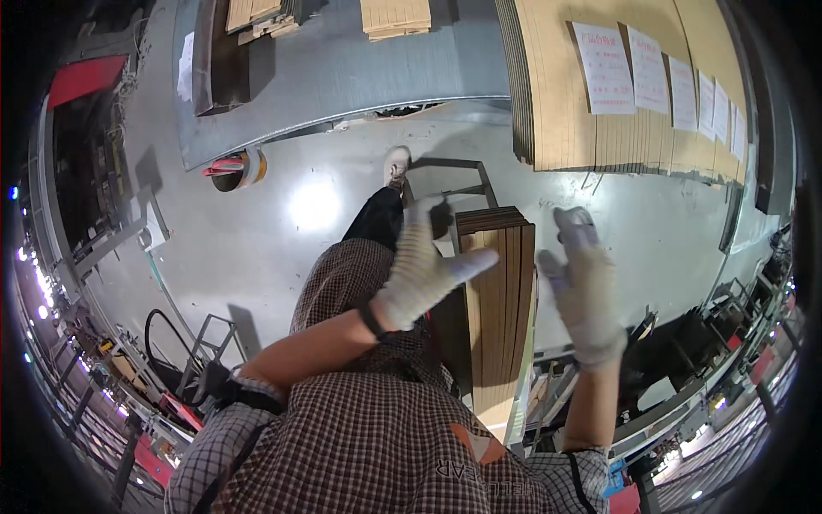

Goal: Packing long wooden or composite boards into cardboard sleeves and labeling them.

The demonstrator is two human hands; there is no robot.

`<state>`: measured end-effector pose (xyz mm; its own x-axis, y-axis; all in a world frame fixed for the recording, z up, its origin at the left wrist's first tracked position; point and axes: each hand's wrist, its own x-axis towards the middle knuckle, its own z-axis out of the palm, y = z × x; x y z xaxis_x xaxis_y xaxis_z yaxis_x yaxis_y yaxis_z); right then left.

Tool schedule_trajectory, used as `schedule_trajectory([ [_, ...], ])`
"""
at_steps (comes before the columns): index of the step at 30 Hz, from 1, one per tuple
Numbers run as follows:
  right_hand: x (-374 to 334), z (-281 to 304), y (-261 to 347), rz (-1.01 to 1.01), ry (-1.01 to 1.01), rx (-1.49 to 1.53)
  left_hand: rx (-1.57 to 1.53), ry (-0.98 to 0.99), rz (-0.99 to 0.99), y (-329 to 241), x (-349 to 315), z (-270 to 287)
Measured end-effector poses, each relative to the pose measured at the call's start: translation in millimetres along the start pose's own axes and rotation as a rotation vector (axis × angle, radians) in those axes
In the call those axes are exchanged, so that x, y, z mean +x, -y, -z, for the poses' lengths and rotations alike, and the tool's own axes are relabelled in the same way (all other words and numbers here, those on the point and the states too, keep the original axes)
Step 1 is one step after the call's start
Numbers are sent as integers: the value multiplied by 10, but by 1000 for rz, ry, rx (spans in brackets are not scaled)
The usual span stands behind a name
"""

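Observation:
Both of my hands wear pale knit work gloves with greyish fingertips. Below them stands a stack of brown cardboard sheets, its long edges showing side by side. My left hand hovers at the stack's left side, thumb stretched out over its top, fingers pointing forward and apart from the thumb. On the stack's right side my right hand is raised, thumb and fingers spread, with nothing between them. A gap shows between the right hand and the cardboard. Whether the left fingers touch the stack's side I cannot tell.
Ahead is a grey metal table bearing small cardboard piles. At the far right stands a large cardboard stack with paper sheets on it. A round container sits on the floor by the table. A metal frame stands ahead of the stack.

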<state>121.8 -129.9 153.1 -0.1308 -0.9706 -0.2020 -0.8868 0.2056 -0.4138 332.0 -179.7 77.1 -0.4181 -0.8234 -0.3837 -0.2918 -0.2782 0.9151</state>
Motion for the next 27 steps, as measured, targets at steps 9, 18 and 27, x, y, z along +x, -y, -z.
schedule_trajectory([
  [9,-312,775,249,107,336,-161,-334,324,366,-33,-580,764],
  [18,-402,429,170,154,-6,74,-221,352,108,-542,-366,442],
  [27,-619,563,1,127,188,-73,-377,416,98,-273,-642,710],
])
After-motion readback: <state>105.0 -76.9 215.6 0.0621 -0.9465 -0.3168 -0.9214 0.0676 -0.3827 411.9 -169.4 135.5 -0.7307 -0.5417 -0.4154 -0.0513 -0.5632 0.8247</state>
